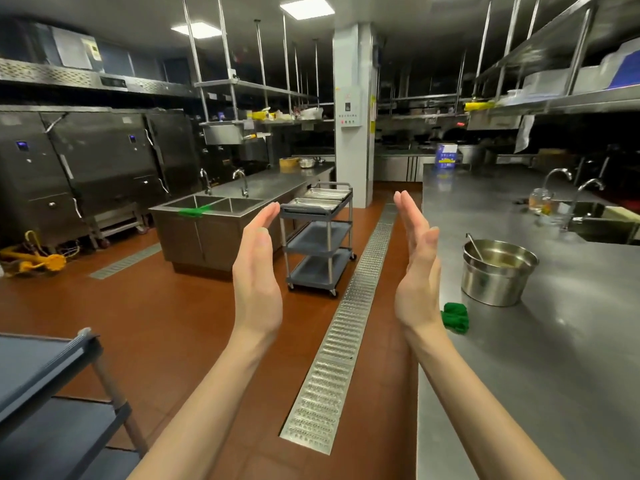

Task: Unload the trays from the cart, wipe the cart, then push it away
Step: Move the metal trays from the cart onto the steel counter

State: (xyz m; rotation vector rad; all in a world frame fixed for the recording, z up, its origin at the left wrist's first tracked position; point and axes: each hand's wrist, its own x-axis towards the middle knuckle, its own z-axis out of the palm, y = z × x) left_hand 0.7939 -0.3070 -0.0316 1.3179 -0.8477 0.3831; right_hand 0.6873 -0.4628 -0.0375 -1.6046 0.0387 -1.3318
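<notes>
Two hands: raised in front of the camera, palms facing each other, apart, holding nothing
Left hand (pixel 258 268): fingers straight and together, in mid-air, nearer than the cart
Right hand (pixel 417 268): fingers straight and together, in mid-air, nearer than the cart
Second trolley (pixel 45 372): grey shelves, lower left corner, far nearer than the cart
Green cloth (pixel 455 317): bunched on the edge of the steel counter (pixel 554 341), nearer than the cart and to its right
Steel pot (pixel 498 271): on the same counter, right of the cart, a utensil handle leaning inside it
Floor drain (pixel 346 327): metal grating running along the red floor just right of the cart
Cart (pixel 318 237): grey, three tiers, on castors, standing on the red floor beyond the hands
Trays (pixel 320 199): steel, lying on the cart's top tier
Sink unit (pixel 211 216): double basin just left of the cart, a green cloth draped on its front rim
</notes>
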